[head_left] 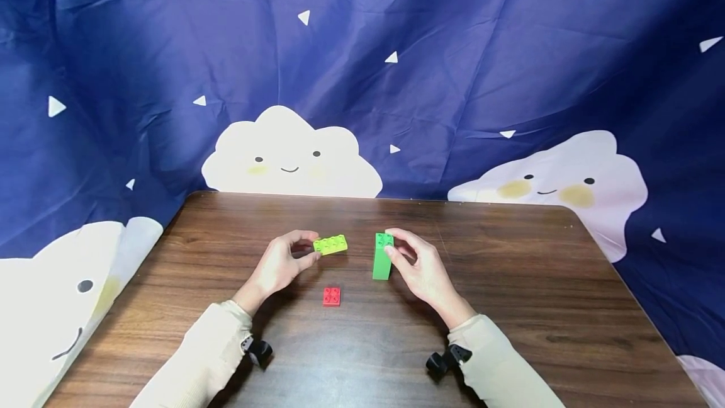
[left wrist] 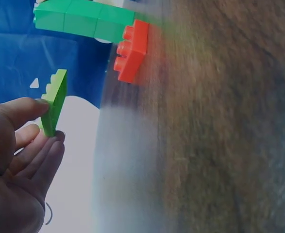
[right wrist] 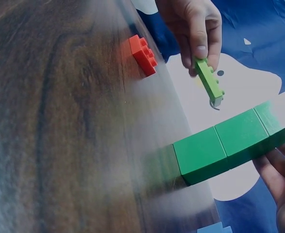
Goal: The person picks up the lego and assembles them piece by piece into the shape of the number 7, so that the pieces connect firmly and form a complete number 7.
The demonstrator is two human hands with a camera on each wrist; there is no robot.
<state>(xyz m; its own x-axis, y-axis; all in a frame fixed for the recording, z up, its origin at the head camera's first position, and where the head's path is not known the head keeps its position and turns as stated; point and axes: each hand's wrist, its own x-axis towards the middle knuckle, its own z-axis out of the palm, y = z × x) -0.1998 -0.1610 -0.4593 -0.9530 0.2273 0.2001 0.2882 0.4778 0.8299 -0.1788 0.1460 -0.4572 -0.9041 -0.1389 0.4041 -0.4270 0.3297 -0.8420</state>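
A gap separates lime brick from green stack within table edges.

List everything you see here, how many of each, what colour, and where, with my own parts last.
flat studded toy brick: one, lime green, in the left hand above the table
square studded toy brick: one, red, on the table
tower of three stacked bricks: one, green, upright on the table
studded piece: one, light blue, cut off at the right wrist view's bottom edge
wood-grained table: one, brown, under the bricks
cloth backdrop: one, dark blue with white clouds and triangles, behind the table
wrist devices: two, black, one per wrist
sleeves: two, cream, on both arms
left hand: one, bare, pinching the lime brick
right hand: one, bare, gripping the tower's top
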